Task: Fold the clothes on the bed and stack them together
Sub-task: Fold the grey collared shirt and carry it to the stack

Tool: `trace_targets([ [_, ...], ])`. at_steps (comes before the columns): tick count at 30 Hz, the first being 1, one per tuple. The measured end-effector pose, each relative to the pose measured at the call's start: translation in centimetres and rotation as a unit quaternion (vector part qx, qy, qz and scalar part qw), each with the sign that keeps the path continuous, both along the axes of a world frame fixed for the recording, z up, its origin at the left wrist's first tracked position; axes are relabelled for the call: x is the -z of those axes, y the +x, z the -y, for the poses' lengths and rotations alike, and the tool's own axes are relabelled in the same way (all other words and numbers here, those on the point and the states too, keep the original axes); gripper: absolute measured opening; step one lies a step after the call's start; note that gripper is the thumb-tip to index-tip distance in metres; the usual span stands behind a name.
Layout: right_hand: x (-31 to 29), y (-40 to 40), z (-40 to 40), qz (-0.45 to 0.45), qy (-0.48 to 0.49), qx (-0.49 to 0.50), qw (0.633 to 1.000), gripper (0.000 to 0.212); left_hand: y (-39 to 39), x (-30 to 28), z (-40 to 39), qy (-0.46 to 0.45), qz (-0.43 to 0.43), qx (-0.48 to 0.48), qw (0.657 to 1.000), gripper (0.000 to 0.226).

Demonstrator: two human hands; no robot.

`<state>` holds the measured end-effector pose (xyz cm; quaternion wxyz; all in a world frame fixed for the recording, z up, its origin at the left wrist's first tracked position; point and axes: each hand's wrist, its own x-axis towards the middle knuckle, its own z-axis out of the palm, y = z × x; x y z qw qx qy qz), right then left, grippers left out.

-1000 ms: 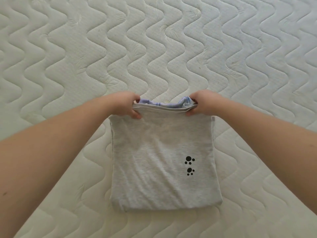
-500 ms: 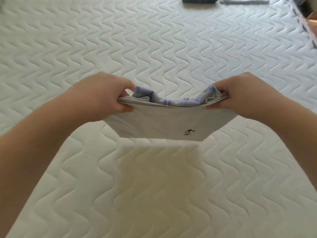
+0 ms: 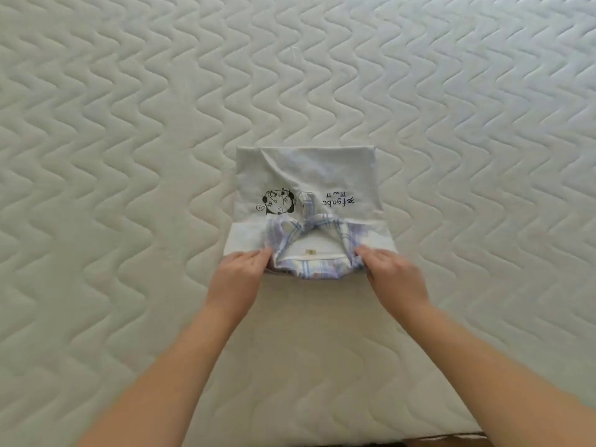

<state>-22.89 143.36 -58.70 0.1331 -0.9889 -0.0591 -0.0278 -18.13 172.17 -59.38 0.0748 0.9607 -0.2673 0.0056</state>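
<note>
I see folded shirt (image 3: 306, 175) flat on bed (image 3: 129, 124). Left hand (image 3: 240, 274), right hand (image 3: 392, 274) pinch collar edge. Fold looks done; next, release, fetch another garment.

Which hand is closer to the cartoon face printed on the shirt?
The left hand. It sits just below the cartoon face, fingers on the shirt's near left edge. The right hand is on the opposite side, below the printed text.
</note>
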Motion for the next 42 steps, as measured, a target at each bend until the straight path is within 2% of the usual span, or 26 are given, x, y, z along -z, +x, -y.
trace_targets([
  [2,4.0,-2.8,-0.5,-0.087,0.03,0.032,0.995,0.047,-3.5,3.9,0.7,0.018,-0.091,-0.021,0.995,0.051],
  [4,6.6,-4.6,-0.9,-0.191,0.061,0.069,0.977,0.055,-6.1,6.6,1.2,0.072,-0.199,-0.054,0.976,0.057],
  [6,7.8,-5.7,-1.1,-0.238,0.05,0.064,0.968,0.064,-7.4,7.8,1.4,0.08,-0.237,-0.078,0.965,0.066],
  [9,7.5,-5.4,-1.0,-0.26,0.059,0.054,0.962,0.071,-7.2,7.6,1.7,0.024,-0.248,-0.097,0.964,0.066],
  [12,5.6,-3.2,-0.8,-0.237,0.104,0.111,0.96,0.06,-5.5,6.5,2.1,-0.121,-0.252,-0.153,0.948,0.05],
  [15,4.2,-0.1,-1.2,-0.179,0.136,0.137,0.965,0.054,-2.7,5.6,2.8,-0.248,-0.297,-0.253,0.887,0.067],
  [18,4.2,3.1,-2.4,-0.179,0.126,0.093,0.971,0.055,1.0,5.5,3.9,-0.316,-0.34,-0.322,0.825,0.077],
  [20,4.8,5.0,-3.3,-0.202,0.097,0.053,0.973,0.058,3.0,5.6,4.6,-0.337,-0.364,-0.35,0.794,0.068],
  [22,5.5,6.3,-3.9,-0.226,0.051,0.03,0.972,0.059,4.3,5.8,4.8,-0.329,-0.401,-0.344,0.782,0.045],
  [23,5.9,6.7,-4.0,-0.228,0.034,0.029,0.973,0.054,4.7,6.0,4.9,-0.3,-0.417,-0.318,0.797,0.031],
  [24,6.1,7.1,-4.0,-0.222,0.026,0.036,0.974,0.047,4.8,6.1,5.0,-0.25,-0.422,-0.282,0.825,0.021],
  [26,6.3,7.7,-3.9,-0.205,0.042,0.06,0.976,0.029,4.9,6.3,5.0,-0.151,-0.377,-0.224,0.886,0.016],
  [27,6.3,7.8,-3.8,-0.206,0.065,0.074,0.974,0.022,4.8,6.4,5.1,-0.136,-0.356,-0.213,0.9,0.016],
  [29,6.2,8.0,-3.5,-0.221,0.137,0.117,0.959,0.012,4.6,6.3,5.2,-0.178,-0.369,-0.203,0.889,0.02],
  [31,6.0,7.9,-3.1,-0.24,0.205,0.175,0.933,0.015,4.7,6.3,5.7,-0.207,-0.408,-0.197,0.867,0.027],
  [33,6.1,7.6,-2.5,-0.254,0.261,0.209,0.908,0.019,5.1,6.3,6.2,-0.162,-0.387,-0.17,0.892,0.033],
  [35,6.0,7.3,-1.9,-0.259,0.32,0.23,0.882,0.019,5.9,6.3,6.7,-0.147,-0.314,-0.158,0.925,0.039],
  [38,5.6,7.3,-1.5,-0.251,0.339,0.239,0.874,0.019,7.3,6.8,7.4,-0.096,-0.219,-0.148,0.96,0.059],
  [40,5.3,7.6,-1.6,-0.23,0.342,0.25,0.876,0.019,8.2,7.0,8.0,-0.044,-0.238,-0.119,0.963,0.067],
  [42,5.1,7.8,-1.6,-0.207,0.347,0.259,0.877,0.019,8.7,7.7,8.5,-0.004,-0.246,-0.078,0.966,0.065],
])
